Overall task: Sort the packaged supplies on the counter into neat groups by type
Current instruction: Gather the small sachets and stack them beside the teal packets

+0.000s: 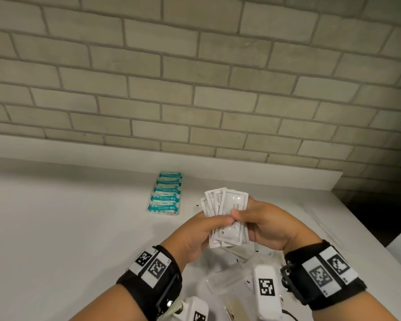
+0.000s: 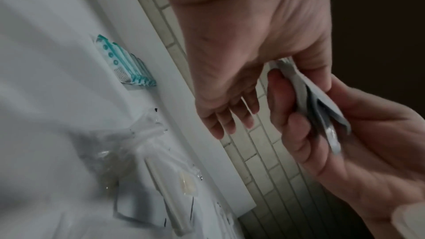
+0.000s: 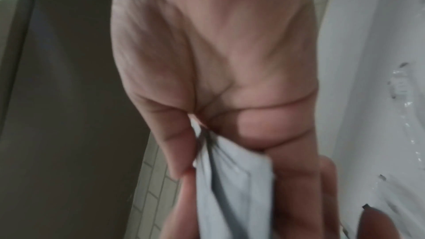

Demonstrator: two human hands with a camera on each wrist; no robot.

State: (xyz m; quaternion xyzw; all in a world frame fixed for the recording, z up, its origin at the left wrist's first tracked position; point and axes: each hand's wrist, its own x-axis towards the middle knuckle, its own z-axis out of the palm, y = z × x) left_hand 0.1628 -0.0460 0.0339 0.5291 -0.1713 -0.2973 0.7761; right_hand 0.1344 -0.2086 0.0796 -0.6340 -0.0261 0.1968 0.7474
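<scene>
Both hands pinch fanned white sachets (image 1: 227,218), left hand (image 1: 200,235), right hand (image 1: 267,224); long axis points away; teal packet row (image 1: 166,194) far-left, left hand nearer.

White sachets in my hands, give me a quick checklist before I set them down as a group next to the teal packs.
1. Both hands hold the white sachets, left hand and right hand: ok.
2. Sachet edges squared: not ok, fanned.
3. All sachets the same type: cannot tell.
4. Teal packs in a neat row: ok.
5. Bare counter beside the row: ok.
6. Clear wrapped items near the wrists sorted: not ok.
</scene>
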